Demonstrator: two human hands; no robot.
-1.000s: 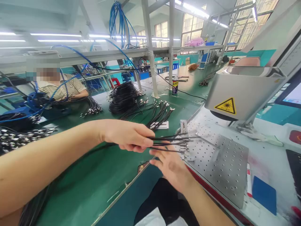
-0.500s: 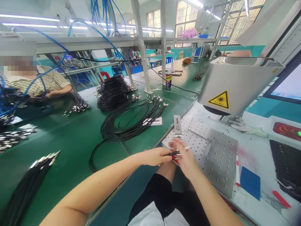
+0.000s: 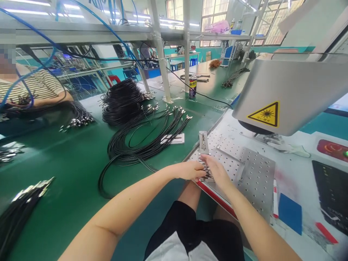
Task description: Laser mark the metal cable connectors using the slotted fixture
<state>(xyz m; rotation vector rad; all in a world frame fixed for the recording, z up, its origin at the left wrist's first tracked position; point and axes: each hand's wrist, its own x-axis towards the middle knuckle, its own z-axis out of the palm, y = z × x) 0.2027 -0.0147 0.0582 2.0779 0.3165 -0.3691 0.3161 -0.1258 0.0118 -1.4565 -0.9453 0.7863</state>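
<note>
My left hand [image 3: 191,170] is closed around a bunch of black cables at the near left corner of the perforated metal plate. Their metal connector ends [image 3: 207,172] show between my two hands. My right hand [image 3: 219,173] lies against the other side of these ends, its fingers stretched out and its palm turned toward them. Just beyond my fingertips stands a small metal fixture [image 3: 203,141] with a slot along its top. How far my right fingers touch the connectors is partly hidden.
A laser head [image 3: 285,94] with a yellow warning sign overhangs the perforated plate [image 3: 255,181]. Coiled black cables [image 3: 127,148] and a spray can [image 3: 193,87] are on the green table [image 3: 78,156]. A person in a striped shirt [image 3: 40,83] sits at the left.
Both hands have lowered the cable ends onto the plate's near corner, close to the fixture. My right hand's fingers have straightened alongside them. The view has shifted slightly.
</note>
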